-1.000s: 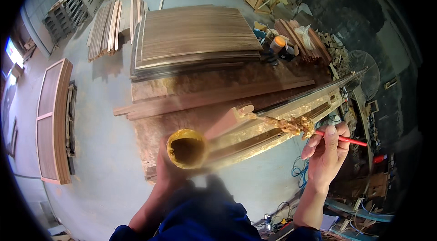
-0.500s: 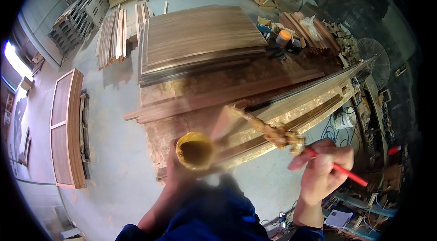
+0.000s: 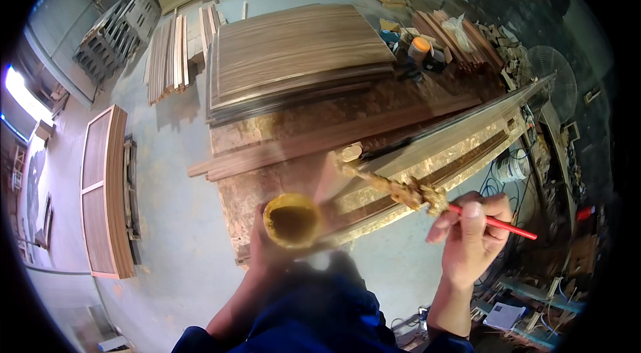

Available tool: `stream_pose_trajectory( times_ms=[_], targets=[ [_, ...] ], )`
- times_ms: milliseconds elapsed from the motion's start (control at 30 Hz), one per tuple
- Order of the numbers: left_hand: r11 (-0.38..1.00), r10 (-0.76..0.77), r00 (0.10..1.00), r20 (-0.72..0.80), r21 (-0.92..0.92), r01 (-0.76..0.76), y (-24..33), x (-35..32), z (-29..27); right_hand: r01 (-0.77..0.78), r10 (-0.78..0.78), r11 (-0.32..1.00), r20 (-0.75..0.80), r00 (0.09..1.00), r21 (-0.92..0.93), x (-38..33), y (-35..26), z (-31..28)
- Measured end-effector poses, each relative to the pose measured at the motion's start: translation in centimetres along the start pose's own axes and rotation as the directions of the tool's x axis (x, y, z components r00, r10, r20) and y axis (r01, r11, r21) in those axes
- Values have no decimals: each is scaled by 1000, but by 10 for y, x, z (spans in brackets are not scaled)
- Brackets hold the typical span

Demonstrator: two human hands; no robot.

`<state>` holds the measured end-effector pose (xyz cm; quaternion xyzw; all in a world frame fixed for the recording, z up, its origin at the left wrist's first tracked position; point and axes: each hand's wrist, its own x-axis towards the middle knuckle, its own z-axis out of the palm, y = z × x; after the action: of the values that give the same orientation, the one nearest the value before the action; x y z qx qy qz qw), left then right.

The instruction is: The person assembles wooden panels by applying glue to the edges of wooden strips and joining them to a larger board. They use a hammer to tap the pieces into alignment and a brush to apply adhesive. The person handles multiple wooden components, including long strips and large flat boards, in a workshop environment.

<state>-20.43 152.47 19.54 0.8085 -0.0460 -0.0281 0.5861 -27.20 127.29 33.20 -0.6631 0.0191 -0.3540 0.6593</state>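
Long wooden frame point(image 3: 434, 153): lies slanted across bench point(image 3: 267, 206), far end toward upper right; looks stiff, heavy, awkward by length; likely best gripped along bare edges, away from wet yellowish smear. Glue pot point(image 3: 292, 221): small round cup, yellow-brown paste inside, over bench's near edge; probably light, sloppy, keep level. Left hand point(image 3: 267, 253) wraps it from below. Brush point(image 3: 434, 198): thin red handle, clotted tip on frame; light, sticky. Right hand point(image 3: 471, 239) pinches handle in fingers.
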Motion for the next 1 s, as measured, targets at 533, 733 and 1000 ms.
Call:
stream_pose_trajectory(
  times_ms=[533,733,1000],
  targets=[
    [998,-57,998,4,14,57,-2,9,2,169,-153,978,135,979,-121,-8,-12,1],
    [999,-26,1000,8,27,26,-2,9,-1,8,14,993,189,982,-115,77,-18,-17],
    [990,-137,988,-75,-26,136,-43,11,3,-232,270,963,412,870,-141,145,-19,-5]
  ],
)
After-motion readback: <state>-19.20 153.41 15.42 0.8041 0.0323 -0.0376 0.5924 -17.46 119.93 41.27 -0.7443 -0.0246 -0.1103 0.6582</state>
